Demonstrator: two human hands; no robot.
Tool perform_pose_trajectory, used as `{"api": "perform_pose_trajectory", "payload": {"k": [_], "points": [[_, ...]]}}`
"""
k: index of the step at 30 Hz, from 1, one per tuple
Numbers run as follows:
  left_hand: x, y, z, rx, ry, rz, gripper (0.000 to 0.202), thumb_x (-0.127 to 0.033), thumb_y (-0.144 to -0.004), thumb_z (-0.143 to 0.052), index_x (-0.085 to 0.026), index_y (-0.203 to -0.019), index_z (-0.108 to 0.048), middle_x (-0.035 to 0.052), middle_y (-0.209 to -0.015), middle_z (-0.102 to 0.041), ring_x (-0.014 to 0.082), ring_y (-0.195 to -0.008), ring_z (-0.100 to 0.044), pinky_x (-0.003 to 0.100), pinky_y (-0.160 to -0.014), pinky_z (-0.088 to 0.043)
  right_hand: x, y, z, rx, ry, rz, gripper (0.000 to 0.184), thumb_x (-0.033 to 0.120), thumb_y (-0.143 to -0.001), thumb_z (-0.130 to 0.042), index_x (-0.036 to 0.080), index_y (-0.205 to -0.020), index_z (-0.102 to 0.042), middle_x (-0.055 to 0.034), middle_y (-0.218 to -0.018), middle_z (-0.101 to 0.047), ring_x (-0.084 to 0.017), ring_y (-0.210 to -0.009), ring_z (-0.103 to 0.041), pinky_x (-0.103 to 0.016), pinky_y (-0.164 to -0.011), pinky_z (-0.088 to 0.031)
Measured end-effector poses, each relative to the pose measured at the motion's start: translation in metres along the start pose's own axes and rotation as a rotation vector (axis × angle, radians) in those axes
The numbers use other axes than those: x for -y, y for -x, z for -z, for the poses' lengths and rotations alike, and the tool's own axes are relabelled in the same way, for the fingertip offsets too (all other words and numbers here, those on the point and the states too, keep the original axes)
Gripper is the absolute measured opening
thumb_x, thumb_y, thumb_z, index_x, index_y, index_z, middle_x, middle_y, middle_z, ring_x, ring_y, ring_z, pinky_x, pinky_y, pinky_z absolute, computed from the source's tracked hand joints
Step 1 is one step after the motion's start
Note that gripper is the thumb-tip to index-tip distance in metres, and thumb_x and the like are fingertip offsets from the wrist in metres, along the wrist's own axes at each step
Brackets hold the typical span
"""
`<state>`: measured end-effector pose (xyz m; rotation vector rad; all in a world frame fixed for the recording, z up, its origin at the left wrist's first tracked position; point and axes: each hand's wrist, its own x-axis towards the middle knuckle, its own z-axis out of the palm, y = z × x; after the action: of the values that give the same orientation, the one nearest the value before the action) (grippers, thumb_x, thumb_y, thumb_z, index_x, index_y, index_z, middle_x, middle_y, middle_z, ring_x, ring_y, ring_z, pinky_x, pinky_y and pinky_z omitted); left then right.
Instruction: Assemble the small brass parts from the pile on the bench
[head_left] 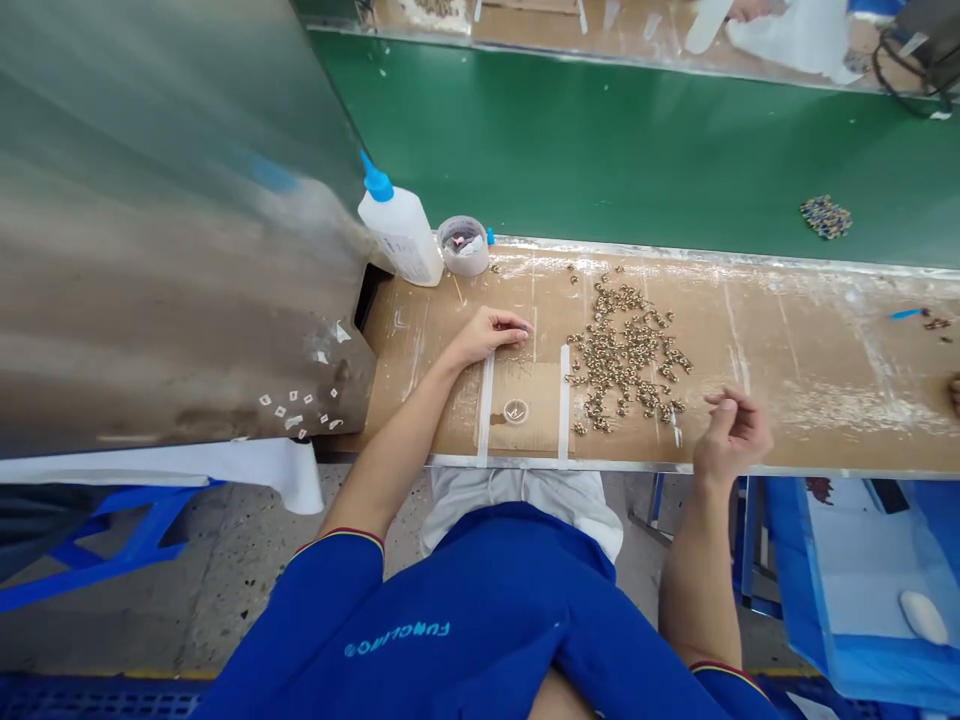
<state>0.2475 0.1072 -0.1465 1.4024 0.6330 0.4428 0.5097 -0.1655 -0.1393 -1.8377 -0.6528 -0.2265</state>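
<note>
Pinching fingertips together, right hand hovers above the board, hold unclear; left hand rests curled beside the gold beads

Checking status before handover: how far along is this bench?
Done, seemingly: a small heap of blue-and-gold pieces lies on the green belt. In hand: the right hand pinches, anything held too small to see; the left hand rests on the cardboard-topped bench. Remaining: many brass-coloured pieces lie spread there.
</note>
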Motion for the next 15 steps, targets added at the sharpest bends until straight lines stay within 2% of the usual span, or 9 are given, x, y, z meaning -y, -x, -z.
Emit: {"api": "perform_pose_trajectory", "payload": {"k": [2, 3, 4, 6, 8, 11, 15], "points": [[0.006, 0.001, -0.002, -0.026, -0.029, -0.037, 0.026, -0.03, -0.072, -0.083, -0.01, -0.089, -0.081, 0.0049, -0.076, -0.073, 0.0088, -0.064, -0.057, 0.022, -0.063, -0.047, 0.03, 0.026, -0.013, 0.325, -0.091, 0.062, 0.038, 0.058, -0.095, -0.059, 0.021, -0.099, -0.07, -0.0058, -0.078, -0.074, -0.021, -0.072, -0.071, -0.037, -0.071, -0.058], [0.007, 0.002, -0.002, -0.034, -0.044, -0.057, 0.025, -0.029, -0.073, -0.083, -0.01, -0.089, -0.081, 0.0048, -0.076, -0.073, 0.0085, -0.064, -0.056, 0.022, -0.062, -0.045, 0.044, 0.04, -0.021, 0.541, -0.127, 0.096, 0.036, 0.056, -0.095, -0.062, 0.022, -0.104, -0.072, -0.0071, -0.086, -0.077, -0.022, -0.075, -0.073, -0.036, -0.071, -0.059], [0.008, 0.002, -0.003, -0.041, -0.057, -0.074, 0.024, -0.029, -0.074, -0.082, -0.011, -0.089, -0.081, 0.0051, -0.078, -0.073, 0.0085, -0.064, -0.055, 0.022, -0.063, -0.044, 0.057, 0.053, -0.031, 0.702, -0.169, 0.124, 0.035, 0.054, -0.094, -0.065, 0.023, -0.108, -0.073, -0.0082, -0.091, -0.078, -0.022, -0.078, -0.073, -0.036, -0.07, -0.059], [0.009, 0.003, -0.003, -0.047, -0.072, -0.097, 0.022, -0.029, -0.076, -0.08, -0.011, -0.09, -0.081, 0.0059, -0.081, -0.075, 0.0094, -0.067, -0.057, 0.023, -0.065, -0.045, 0.077, 0.077, -0.053, 0.915, -0.253, 0.116, 0.035, 0.052, -0.095, -0.066, 0.023, -0.114, -0.073, -0.0091, -0.097, -0.079, -0.021, -0.079, -0.073, -0.035, -0.069, -0.06], [0.009, 0.003, -0.002, -0.036, -0.083, -0.11, 0.02, -0.028, -0.077, -0.079, -0.012, -0.089, -0.081, 0.0064, -0.084, -0.076, 0.0106, -0.071, -0.059, 0.024, -0.069, -0.047, 0.089, 0.093, -0.072, 1.005, -0.3, 0.047, 0.035, 0.052, -0.096, -0.065, 0.023, -0.113, -0.074, -0.0085, -0.094, -0.079, -0.02, -0.075, -0.072, -0.034, -0.067, -0.059], [0.009, 0.004, -0.002, 0.004, -0.088, -0.123, 0.015, -0.024, -0.076, -0.078, -0.013, -0.086, -0.08, 0.0058, -0.084, -0.076, 0.0112, -0.074, -0.06, 0.025, -0.073, -0.048, 0.095, 0.101, -0.092, 1.067, -0.306, -0.028, 0.034, 0.053, -0.096, -0.066, 0.022, -0.107, -0.076, -0.0065, -0.087, -0.078, -0.018, -0.067, -0.067, -0.032, -0.061, -0.056], [0.01, 0.005, -0.002, 0.037, -0.059, -0.136, 0.013, -0.021, -0.076, -0.077, -0.012, -0.085, -0.077, 0.0037, -0.077, -0.071, 0.0107, -0.069, -0.057, 0.026, -0.072, -0.046, 0.096, 0.092, -0.098, 1.119, -0.295, 0.072, 0.026, 0.046, -0.097, -0.067, 0.024, -0.088, -0.076, -0.0051, -0.086, -0.075, -0.017, -0.067, -0.064, -0.032, -0.062, -0.052]]}}
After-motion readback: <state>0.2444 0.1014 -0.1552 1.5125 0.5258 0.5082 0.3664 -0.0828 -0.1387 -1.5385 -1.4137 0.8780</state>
